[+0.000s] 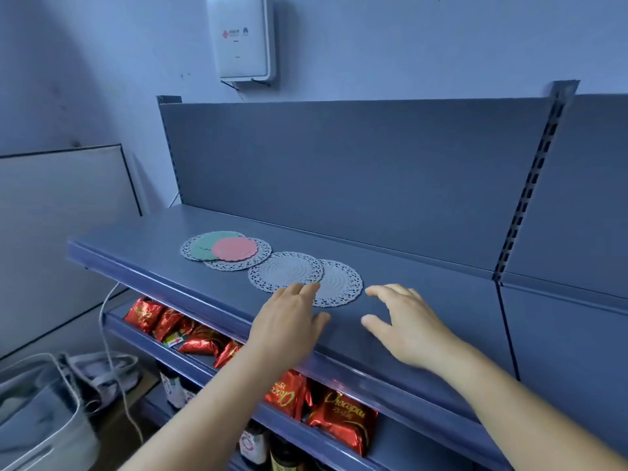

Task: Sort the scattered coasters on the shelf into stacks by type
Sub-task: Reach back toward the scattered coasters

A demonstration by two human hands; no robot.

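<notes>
Several round coasters lie on the top shelf (424, 300). A pink scalloped coaster (234, 248) rests on green scalloped coasters (203, 248), which overlap white lace coasters (238, 265) beneath. To the right lie two more white lace coasters, one (284, 271) overlapping the other (339, 282). My left hand (289, 321) is open, palm down, its fingertips touching the near edges of those two. My right hand (404, 324) hovers open over the bare shelf, just right of the rightmost lace coaster, holding nothing.
Red snack packets (343, 418) fill the shelf below. A white wall box (242, 37) hangs above the shelf's back panel (339, 171). A slotted upright (530, 178) stands at right. A white cable (108, 338) and bags (40, 402) sit at lower left.
</notes>
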